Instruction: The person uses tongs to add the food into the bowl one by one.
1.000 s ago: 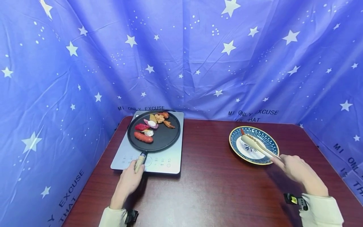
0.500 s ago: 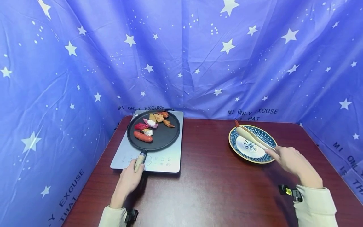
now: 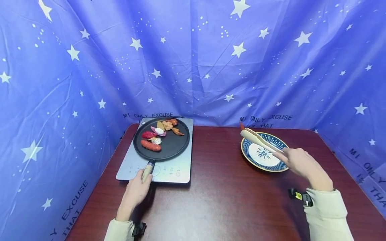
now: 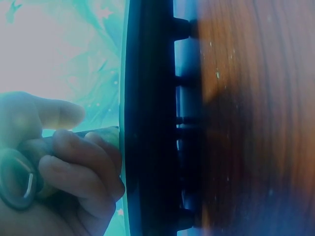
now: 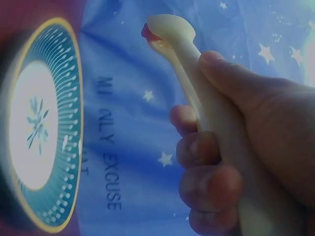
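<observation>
In the head view, my left hand [image 3: 137,189] grips the light handle [image 3: 147,171] of a round black frying pan [image 3: 173,145]; the left wrist view shows its curled fingers [image 4: 81,167] around the handle. My right hand [image 3: 304,165] holds cream-coloured tongs [image 3: 259,140] over a blue-patterned plate [image 3: 263,157]. Pinched in the tongs' tips is a food piece with a red end [image 3: 242,126], mostly hidden; in the right wrist view only a dark red bit [image 5: 144,30] shows. The pan holds a sausage [image 3: 150,145], a chicken wing [image 3: 178,132] and several other food pieces.
The pan stands on a silver induction cooker [image 3: 181,172] at the table's left. Dark red wooden tabletop [image 3: 217,187] lies between cooker and plate. A blue star-patterned curtain [image 3: 193,67] hangs behind and at both sides.
My right hand has moved left and away from me, raising the tongs with the red-ended food piece from the plate's middle to beyond its far left rim. My left hand stays on the pan handle.
</observation>
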Tool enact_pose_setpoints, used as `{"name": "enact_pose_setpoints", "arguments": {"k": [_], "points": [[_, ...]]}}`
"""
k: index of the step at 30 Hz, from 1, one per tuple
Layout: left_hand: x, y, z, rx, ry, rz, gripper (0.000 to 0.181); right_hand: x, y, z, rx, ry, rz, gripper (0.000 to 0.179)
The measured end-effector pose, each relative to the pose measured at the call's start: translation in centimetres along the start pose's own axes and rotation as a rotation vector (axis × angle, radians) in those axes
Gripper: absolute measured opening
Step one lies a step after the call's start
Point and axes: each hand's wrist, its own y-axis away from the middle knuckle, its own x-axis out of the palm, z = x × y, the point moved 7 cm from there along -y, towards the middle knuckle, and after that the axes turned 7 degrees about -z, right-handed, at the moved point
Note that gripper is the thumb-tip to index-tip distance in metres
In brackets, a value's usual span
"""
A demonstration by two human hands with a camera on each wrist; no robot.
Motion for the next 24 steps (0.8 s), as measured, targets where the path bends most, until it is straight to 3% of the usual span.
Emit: {"name": "enact_pose_setpoints", "arguments": {"k": [11,16,24], "points": [[-0.4,0.0,-0.1,0.003,0.001,-0.007,0.045,-0.2,-2.4,4.3,-0.063,-0.050,-0.001,0.041],[-0.3,-0.1,-0.2,0.002,0.007,-0.007,0.046,-0.6,-3.5,6.6,-0.134,-0.033,-0.042,0.037],[0.0,0.1,-0.1,-0.002,0.024,-0.008,0.044,-0.2,-5.3,10.6,-0.213,-0.096,-0.071,0.032]]}}
